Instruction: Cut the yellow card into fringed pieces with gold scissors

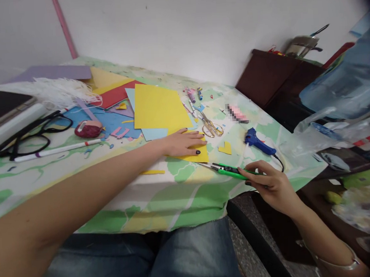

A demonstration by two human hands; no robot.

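Observation:
My left hand (185, 143) lies flat with its fingers spread on a yellow foam or paper sheet (201, 154) near the table's front edge. In my right hand (272, 183) is a green utility knife (230, 171), its blade pointing left toward the sheet's near corner. A larger yellow sheet (157, 106) lies just beyond my left hand, over a light blue sheet (153, 134). A thin yellow strip (154, 172) rests by my left wrist. Gold-handled scissors (211, 126) and a notched yellow scrap (225, 148) lie to the right of my left hand.
A blue glue gun (258, 142) with a cord sits at the right. Black glasses (40, 134), a white marker (59, 150), a dark red round object (88, 128) and white yarn (64, 90) crowd the left. A large water bottle (335, 77) stands beyond the right edge.

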